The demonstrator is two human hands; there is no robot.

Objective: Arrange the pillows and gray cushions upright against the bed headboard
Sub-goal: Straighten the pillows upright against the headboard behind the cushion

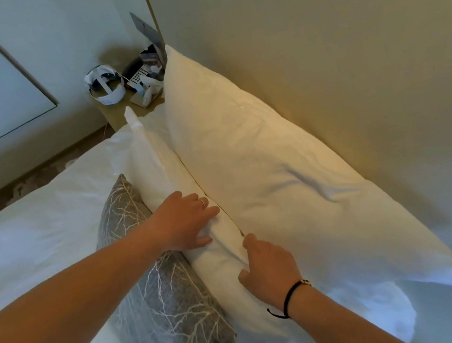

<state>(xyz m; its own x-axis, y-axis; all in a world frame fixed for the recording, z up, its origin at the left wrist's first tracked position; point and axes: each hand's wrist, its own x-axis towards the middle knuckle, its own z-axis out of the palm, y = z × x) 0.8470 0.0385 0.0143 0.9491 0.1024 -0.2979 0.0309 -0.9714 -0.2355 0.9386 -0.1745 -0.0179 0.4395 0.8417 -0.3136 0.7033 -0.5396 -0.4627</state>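
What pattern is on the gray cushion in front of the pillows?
White branching, vein-like lines on the gray cushion, clearest in the head view.

Matt white cotton pillows [262, 172]; coarse woven gray cushion [168, 304] with pale branch pattern.

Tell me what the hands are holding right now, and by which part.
Both are on the front white pillow: the left hand lies on its top edge, the right hand pinches that edge nearer the camera.
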